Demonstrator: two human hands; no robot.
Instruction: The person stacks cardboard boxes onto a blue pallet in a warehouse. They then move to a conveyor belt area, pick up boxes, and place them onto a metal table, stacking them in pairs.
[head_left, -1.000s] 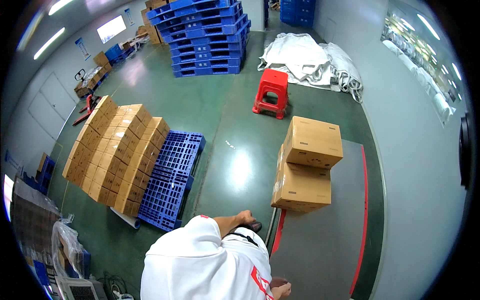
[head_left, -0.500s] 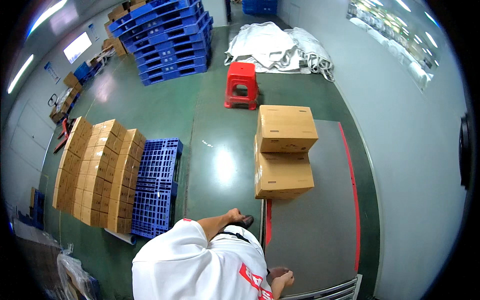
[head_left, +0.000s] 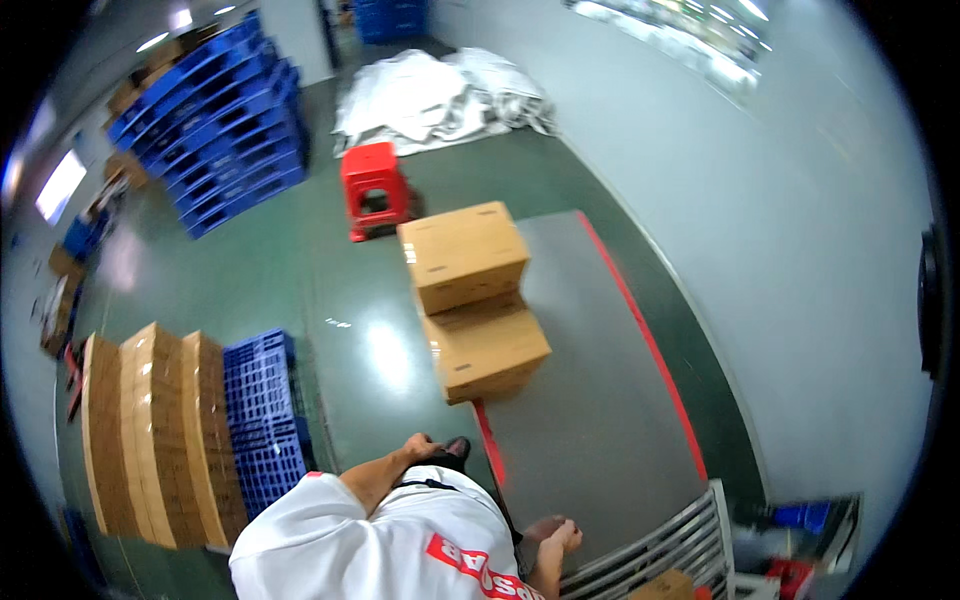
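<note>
My left hand (head_left: 422,447) hangs at the front of my body beside a dark shoe (head_left: 456,450); its fingers are too small and blurred to read. On my other side, my right hand (head_left: 565,537) is loosely curled over a grey mat (head_left: 600,400), with nothing visible in it. Ahead of me are two brown cartons, one (head_left: 465,250) behind and above the other (head_left: 490,345), at the mat's left edge. Neither hand touches them. Close to my right hand is a silver metal rack (head_left: 660,550) with slats.
Stacked cartons (head_left: 165,440) stand at left beside a blue plastic pallet (head_left: 265,415). A red stool (head_left: 375,190), a tall blue pallet stack (head_left: 235,130) and heaped white sheeting (head_left: 420,100) lie farther off. A small carton (head_left: 665,585) is at the rack. A pale wall (head_left: 720,220) bounds the right.
My view has turned to the right, so the cartons, stool and pallets appear farther left. More of the metal rack and a small carton now show at lower right. Both hands remain low.
</note>
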